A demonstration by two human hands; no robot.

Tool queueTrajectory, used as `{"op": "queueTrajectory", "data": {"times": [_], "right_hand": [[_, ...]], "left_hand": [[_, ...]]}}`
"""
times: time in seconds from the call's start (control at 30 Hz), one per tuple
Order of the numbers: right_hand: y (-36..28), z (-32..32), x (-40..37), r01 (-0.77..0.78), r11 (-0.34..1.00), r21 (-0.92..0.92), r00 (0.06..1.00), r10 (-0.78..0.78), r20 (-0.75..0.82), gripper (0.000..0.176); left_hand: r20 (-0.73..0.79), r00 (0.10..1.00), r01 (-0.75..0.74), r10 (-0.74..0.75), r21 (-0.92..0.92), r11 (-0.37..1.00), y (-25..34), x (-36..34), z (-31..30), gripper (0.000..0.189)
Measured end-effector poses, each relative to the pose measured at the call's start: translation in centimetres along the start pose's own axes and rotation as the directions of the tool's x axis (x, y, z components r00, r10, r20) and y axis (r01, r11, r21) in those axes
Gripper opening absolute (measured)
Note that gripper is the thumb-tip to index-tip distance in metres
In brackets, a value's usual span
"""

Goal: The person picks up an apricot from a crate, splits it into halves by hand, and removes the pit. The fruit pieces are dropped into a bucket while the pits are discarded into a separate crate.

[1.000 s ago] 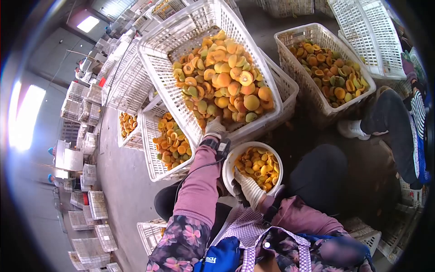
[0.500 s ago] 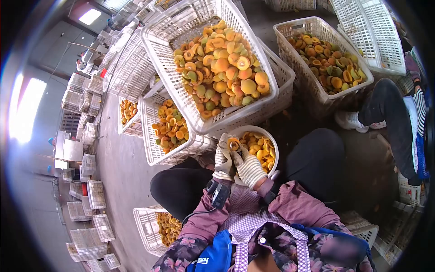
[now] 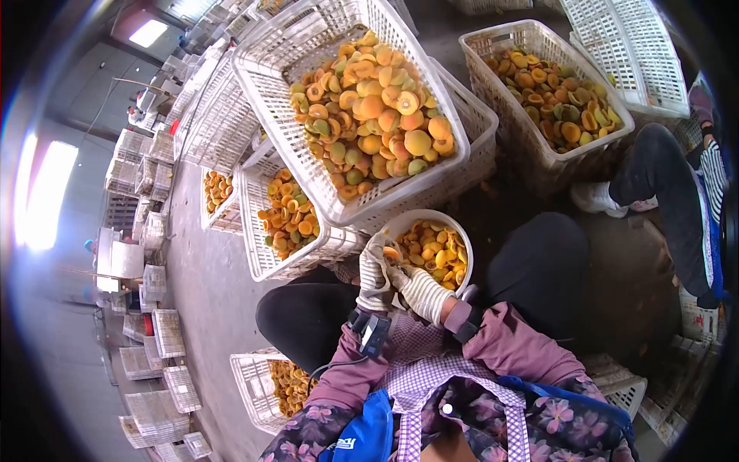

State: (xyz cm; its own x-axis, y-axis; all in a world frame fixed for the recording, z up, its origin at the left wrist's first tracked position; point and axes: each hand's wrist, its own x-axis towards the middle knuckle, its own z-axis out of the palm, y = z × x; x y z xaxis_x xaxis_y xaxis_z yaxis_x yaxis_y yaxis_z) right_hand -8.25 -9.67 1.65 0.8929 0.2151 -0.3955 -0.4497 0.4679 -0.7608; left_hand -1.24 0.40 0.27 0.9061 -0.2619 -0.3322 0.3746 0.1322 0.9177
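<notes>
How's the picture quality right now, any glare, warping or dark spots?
Head view: harsh glare from the bright opening at left; same head view: wide-lens warping, with dark curved borders; head view, too: deep shade on the floor at right, while the white bucket looks fairly clear.

Grey floor (image 3: 208, 308), white slatted crates (image 3: 254, 385) on it, a co-worker's pale shoe (image 3: 596, 198)

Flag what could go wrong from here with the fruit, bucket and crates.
The fruit piece could slip: the gloved left hand holds it, with the right hand close by. The bucket might get knocked, since it stands close to the right knee. The loaded upper crate may shift, as it sits askew over the lower crate.
</notes>
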Motion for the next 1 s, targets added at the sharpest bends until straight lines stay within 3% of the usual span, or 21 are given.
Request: {"op": "queueTrajectory", "data": {"times": [0.07, 0.1, 0.13, 0.17, 0.2, 0.23, 0.4, 0.43, 0.47, 0.5, 0.53, 0.6, 0.63, 0.67, 0.73, 0.8, 0.87, 0.9, 0.93, 0.97, 1.0], "right_hand": [[1.9, -0.7, 1.0, 0.024, 0.997, -0.076, 1.0, -0.025, -0.013, 0.041], [2.1, -0.8, 0.9, 0.136, 0.924, -0.356, 0.974, -0.19, -0.122, 0.042], [2.0, -0.9, 0.9, 0.19, 0.763, -0.618, 0.913, -0.369, -0.175, 0.042], [0.7, -0.6, 0.3, 0.172, 0.763, -0.623, 0.918, -0.353, -0.179, 0.032], [-0.5, -0.4, -0.3, 0.176, 0.76, -0.625, 0.918, -0.356, -0.176, 0.032], [-1.7, -0.2, -0.9, 0.118, 0.712, -0.693, 0.923, -0.335, -0.187, 0.035], [-3.0, 0.0, -1.3, -0.057, 0.58, -0.813, 0.955, -0.206, -0.214, 0.037], [-2.7, 0.0, -1.2, -0.054, 0.58, -0.813, 0.957, -0.203, -0.209, 0.037], [-2.0, -0.2, -1.0, 0.111, 0.627, -0.771, 0.945, -0.307, -0.114, 0.036], [-1.2, -0.4, -0.6, 0.274, 0.651, -0.708, 0.909, -0.415, -0.03, 0.036], [0.3, -0.6, 0.2, 0.277, 0.652, -0.706, 0.909, -0.417, -0.028, 0.036], [-0.3, 0.5, -0.3, 0.488, 0.855, -0.174, 0.873, -0.475, 0.111, 0.036], [-3.4, 0.1, -2.6, -0.138, 0.99, 0.026, 0.98, 0.133, 0.149, 0.035], [-2.7, -0.6, -2.0, -0.337, 0.941, 0.015, 0.918, 0.325, 0.227, 0.034], [-4.0, 0.5, -3.7, -0.355, 0.924, 0.146, 0.905, 0.3, 0.3, 0.04], [-3.1, 0.6, -3.4, -0.313, 0.925, 0.217, 0.921, 0.24, 0.307, 0.039], [-3.1, 0.1, -2.9, -0.39, 0.782, 0.486, 0.92, 0.349, 0.177, 0.038], [-3.3, 0.2, -2.7, -0.342, 0.82, 0.459, 0.929, 0.367, 0.035, 0.037], [-4.0, 0.6, -2.7, -0.336, 0.848, 0.409, 0.925, 0.379, -0.025, 0.037], [-2.9, 0.4, -1.7, -0.317, 0.868, 0.382, 0.937, 0.348, -0.013, 0.039], [-1.8, 0.1, -0.6, -0.296, 0.887, 0.354, 0.948, 0.318, -0.005, 0.042]], "left_hand": [[-0.295, 0.953, -0.034, -0.07, -0.335, 0.942, -0.9, 0.2, 1.9, 0.037], [-0.095, 0.994, 0.039, -0.063, -0.234, 0.971, 2.2, -2.9, 3.0, 0.04], [-0.089, 0.994, 0.041, -0.063, -0.233, 0.972, 2.5, -3.0, 3.5, 0.04], [-0.149, 0.986, 0.038, -0.073, -0.225, 0.974, 2.6, -3.0, 4.1, 0.038], [-0.211, 0.974, 0.033, -0.08, -0.217, 0.976, 2.5, -3.0, 4.5, 0.04], [-0.213, 0.977, -0.044, 0.024, -0.093, 0.995, 2.0, -3.4, 4.3, 0.041], [-0.27, 0.961, -0.069, 0.059, -0.025, 0.997, 1.2, -3.2, 3.9, 0.04], [-0.257, 0.946, -0.177, 0.197, 0.099, 0.979, 0.6, -3.1, 3.5, 0.04], [-0.23, 0.916, -0.28, 0.329, 0.221, 0.934, 0.3, -3.2, 3.1, 0.04], [-0.224, 0.965, -0.122, 0.135, 0.068, 0.99, 0.8, -3.8, 2.9, 0.037], [-0.225, 0.965, -0.124, 0.137, 0.071, 0.99, 1.3, -3.8, 2.5, 0.037], [0.08, 0.973, -0.231, 0.217, 0.249, 0.941, 2.4, -3.4, 2.2, 0.044], [0.122, 0.98, -0.165, 0.155, 0.075, 0.983, 2.7, -3.2, 2.4, 0.045], [0.166, 0.973, -0.187, 0.16, 0.162, 0.969, 2.9, -2.4, 1.1, 0.047], [-0.234, 0.972, -0.064, -0.014, -0.322, 0.945, 4.0, -0.5, 0.1, 0.043], [-0.254, 0.966, -0.155, 0.041, -0.449, 0.88, 6.4, 1.0, -0.6, 0.041], [-0.288, 0.949, -0.293, 0.129, -0.652, 0.699, 9.4, 3.1, -1.3, 0.038], [-0.309, 0.936, -0.348, 0.169, -0.735, 0.582, 10.7, 4.5, -1.4, 0.038], [0.087, 0.827, -0.545, 0.555, -0.121, 0.83, 5.8, 10.7, -6.1, 0.032], [0.095, 0.825, -0.545, 0.557, -0.125, 0.829, 4.9, 13.9, -7.0, 0.032], [0.179, 0.92, -0.391, 0.348, 0.456, 0.799, 4.3, 17.0, -7.1, 0.035]]}}
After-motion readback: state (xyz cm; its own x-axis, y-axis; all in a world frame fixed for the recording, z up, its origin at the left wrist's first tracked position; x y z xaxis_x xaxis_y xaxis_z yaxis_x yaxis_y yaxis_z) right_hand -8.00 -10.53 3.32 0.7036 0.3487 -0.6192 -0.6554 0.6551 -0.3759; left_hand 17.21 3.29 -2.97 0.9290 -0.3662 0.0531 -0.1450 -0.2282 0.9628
